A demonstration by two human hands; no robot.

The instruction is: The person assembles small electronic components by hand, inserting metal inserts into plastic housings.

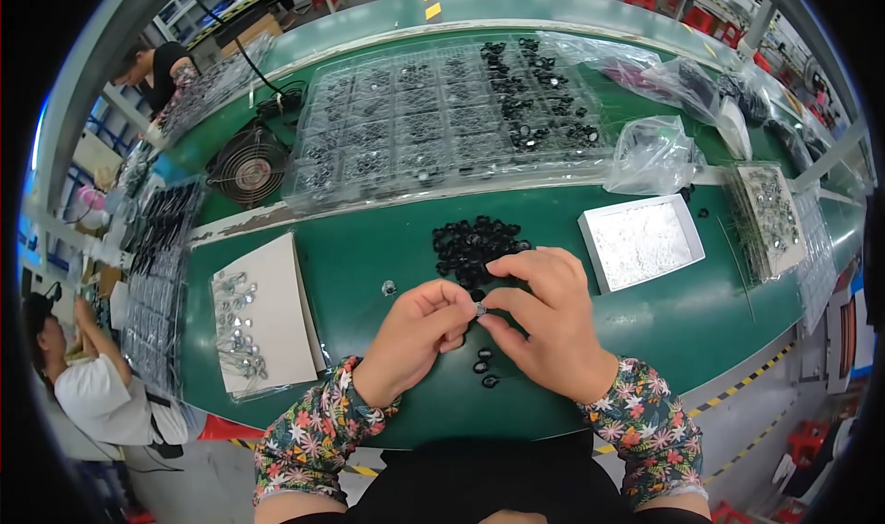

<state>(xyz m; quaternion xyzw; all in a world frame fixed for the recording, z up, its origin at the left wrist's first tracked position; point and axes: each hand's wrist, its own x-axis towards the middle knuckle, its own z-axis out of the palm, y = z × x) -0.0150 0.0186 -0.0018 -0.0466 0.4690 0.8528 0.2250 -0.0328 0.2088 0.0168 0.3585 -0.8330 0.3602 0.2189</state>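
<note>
Both my hands meet above the green bench [369, 238]. The fingertips of my left hand [415, 335] and my right hand [550, 326] pinch a small silvery part [480, 309] between them. Just beyond the fingers lies a heap of small black ring-shaped parts [475, 243], partly covered by my right hand. Below the fingertips, a few more black parts [481, 367] lie in a short row. A single small clear-and-silver piece [389, 288] sits to the left of my left hand.
At left is a pale board [286, 312] with small silvery pieces in plastic. A white box [687, 229] stands at right, near another board of parts [770, 220]. Behind are clear compartment trays [378, 123], a fan [247, 166] and plastic bags [653, 151]. Two people work at far left.
</note>
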